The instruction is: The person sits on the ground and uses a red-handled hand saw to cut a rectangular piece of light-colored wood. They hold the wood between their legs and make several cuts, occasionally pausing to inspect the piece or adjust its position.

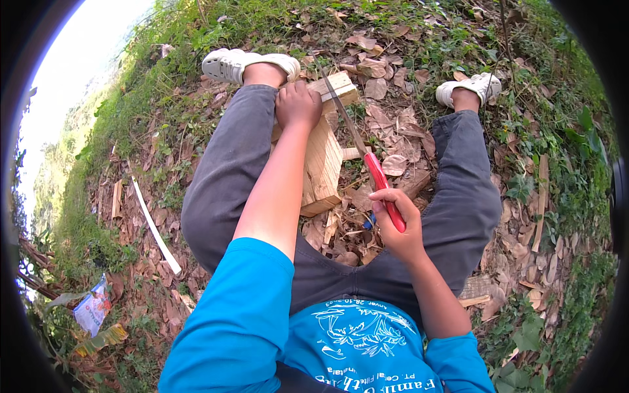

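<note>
My right hand (401, 226) is closed round the red handle of a hand saw (377, 175), whose long, narrow blade slants away up and to the left. That blade lies across a pale piece of wood (341, 85) near its right-hand end. Just left of the blade, my left hand (299, 105) presses down on the same piece with its fingers curled over it. Beneath it, a thick wooden block (321, 164) slopes toward me between my legs. The far side of the wood under my left hand is hidden.
My legs are spread to either side, with white clogs (226, 65) on my feet. Dry leaves (400, 134) and green plants cover the ground. A pale strip (154, 226) and a plastic packet (92, 306) lie to the left, and a thin wooden stick (542, 203) to the right.
</note>
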The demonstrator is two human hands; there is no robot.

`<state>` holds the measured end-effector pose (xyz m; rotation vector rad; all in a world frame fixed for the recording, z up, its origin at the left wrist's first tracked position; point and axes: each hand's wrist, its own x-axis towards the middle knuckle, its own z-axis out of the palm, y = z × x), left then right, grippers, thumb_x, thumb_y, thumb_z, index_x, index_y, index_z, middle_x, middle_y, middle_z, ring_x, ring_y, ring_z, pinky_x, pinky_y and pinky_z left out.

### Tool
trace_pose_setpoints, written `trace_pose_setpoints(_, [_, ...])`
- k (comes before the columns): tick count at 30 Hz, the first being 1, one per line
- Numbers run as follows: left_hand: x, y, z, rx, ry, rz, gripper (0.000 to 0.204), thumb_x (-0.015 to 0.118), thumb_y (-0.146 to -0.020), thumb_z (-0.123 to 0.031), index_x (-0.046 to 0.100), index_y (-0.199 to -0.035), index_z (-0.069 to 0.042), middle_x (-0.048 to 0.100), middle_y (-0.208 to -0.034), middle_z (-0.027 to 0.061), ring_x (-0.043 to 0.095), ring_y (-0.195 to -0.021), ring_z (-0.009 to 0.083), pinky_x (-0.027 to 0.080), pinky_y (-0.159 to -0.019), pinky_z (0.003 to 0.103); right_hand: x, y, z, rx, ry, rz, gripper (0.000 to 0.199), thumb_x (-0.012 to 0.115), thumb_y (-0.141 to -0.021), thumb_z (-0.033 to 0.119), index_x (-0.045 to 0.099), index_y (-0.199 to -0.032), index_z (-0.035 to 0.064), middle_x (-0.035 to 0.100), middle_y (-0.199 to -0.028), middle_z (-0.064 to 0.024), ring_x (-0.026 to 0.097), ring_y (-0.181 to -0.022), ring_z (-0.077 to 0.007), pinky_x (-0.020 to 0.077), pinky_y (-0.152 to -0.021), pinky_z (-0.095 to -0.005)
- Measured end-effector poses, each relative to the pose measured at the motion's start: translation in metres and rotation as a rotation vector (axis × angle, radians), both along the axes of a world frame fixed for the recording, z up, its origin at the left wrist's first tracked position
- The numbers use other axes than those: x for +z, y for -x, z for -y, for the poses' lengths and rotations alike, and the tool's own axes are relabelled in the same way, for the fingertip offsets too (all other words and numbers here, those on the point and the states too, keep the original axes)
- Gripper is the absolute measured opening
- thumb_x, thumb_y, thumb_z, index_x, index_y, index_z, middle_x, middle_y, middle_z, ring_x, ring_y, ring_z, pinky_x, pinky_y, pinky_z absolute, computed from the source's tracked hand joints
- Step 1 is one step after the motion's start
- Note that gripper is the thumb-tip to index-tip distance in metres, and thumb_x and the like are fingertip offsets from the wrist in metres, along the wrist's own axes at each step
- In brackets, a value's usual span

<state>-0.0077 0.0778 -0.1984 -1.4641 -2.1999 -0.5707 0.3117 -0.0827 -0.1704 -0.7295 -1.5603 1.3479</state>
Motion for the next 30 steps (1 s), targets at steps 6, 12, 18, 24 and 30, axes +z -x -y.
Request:
trace_pose_setpoints(6, [-0.007, -0.020, 0.021, -0.027, -0.062, -0.145, 0.031, 0.048, -0.096, -0.031, 0.057, -0.114, -0.008, 0.061, -0.116, 0.0140, 0.055, -0.115, 0.0355, 0.040, -0.103, 0.051, -0.007, -0.007, 0.025, -0.057, 0.047, -0.041, 0.012, 0.063, -0.098, 0.000, 0.070, -0.107, 0.0053, 0.065, -0.089, -0.0001, 0.054, -0.073, -0.0049, 0.0435, -0.067, -0.0223])
trace_pose_setpoints(12, [-0.029, -0.063, 0.054, -0.008, -0.055, -0.209, 0.044, 0.051, -0.094, -0.033, 0.049, -0.127, -0.005, 0.050, -0.135, 0.0145, 0.045, -0.127, 0.0343, 0.031, -0.109, 0.050, -0.014, -0.044, 0.054, -0.104, 0.069, -0.054, 0.011, 0.062, -0.099, 0.000, 0.070, -0.107, 0.0034, 0.066, -0.091, -0.0011, 0.057, -0.079, -0.0056, 0.0447, -0.070, -0.0227])
trace_pose_setpoints(18, [-0.020, -0.066, 0.072, -0.020, 0.190, -0.157, 0.050, 0.059, -0.091, -0.033, 0.047, -0.132, -0.006, 0.045, -0.140, 0.0130, 0.045, -0.125, 0.0309, 0.030, -0.109, 0.050, 0.009, -0.063, 0.058, -0.093, 0.175, -0.160, 0.009, 0.062, -0.101, 0.001, 0.069, -0.107, 0.0021, 0.063, -0.088, 0.0017, 0.053, -0.075, -0.0023, 0.0416, -0.066, -0.0194])
trace_pose_setpoints(24, [0.021, -0.039, 0.065, -0.169, 0.353, 0.059, 0.065, 0.074, -0.081, -0.054, 0.049, -0.123, -0.011, 0.047, -0.121, 0.0118, 0.045, -0.120, 0.0348, 0.039, -0.105, 0.048, 0.035, -0.053, 0.044, -0.123, 0.050, -0.232, 0.010, 0.062, -0.101, 0.000, 0.070, -0.108, 0.0024, 0.063, -0.086, 0.0018, 0.053, -0.073, -0.0019, 0.0407, -0.064, -0.0191])
trace_pose_setpoints(30, [-0.009, -0.016, 0.027, -0.036, 0.086, 0.439, 0.055, 0.047, -0.102, -0.049, 0.057, -0.128, -0.001, 0.058, -0.133, 0.0258, 0.051, -0.128, 0.0440, 0.037, -0.114, 0.051, 0.037, -0.040, 0.023, -0.081, 0.072, -0.131, 0.010, 0.064, -0.099, 0.000, 0.071, -0.106, 0.0023, 0.064, -0.085, 0.0016, 0.054, -0.072, -0.0029, 0.0419, -0.063, -0.0208])
